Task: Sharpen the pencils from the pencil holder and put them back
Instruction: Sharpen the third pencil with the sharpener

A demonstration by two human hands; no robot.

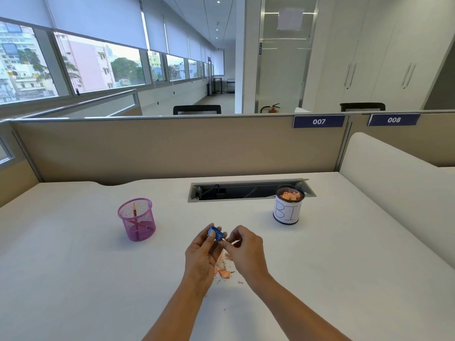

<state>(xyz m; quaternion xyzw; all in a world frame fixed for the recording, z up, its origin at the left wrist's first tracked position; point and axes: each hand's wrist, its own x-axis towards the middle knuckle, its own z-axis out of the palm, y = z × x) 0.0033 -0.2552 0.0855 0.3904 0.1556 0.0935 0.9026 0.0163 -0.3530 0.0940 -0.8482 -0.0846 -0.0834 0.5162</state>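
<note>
My left hand (203,254) grips a small blue sharpener (216,233) above the middle of the white desk (86,279). My right hand (243,249) pinches a pencil (224,239); only its short tip end shows at the sharpener's mouth, and the rest is hidden by my fingers. Orange pencil shavings (224,269) lie on the desk under my hands. A pink mesh pencil holder (137,219) stands to the left with one sharpened pencil (135,209) upright inside it.
A black mesh cup wrapped in white paper lettered "BI" (287,205) stands at the right rear, holding shavings. Behind it an open cable tray (246,190) is set into the desk. A beige partition (172,146) closes off the back, and a white divider (394,173) the right.
</note>
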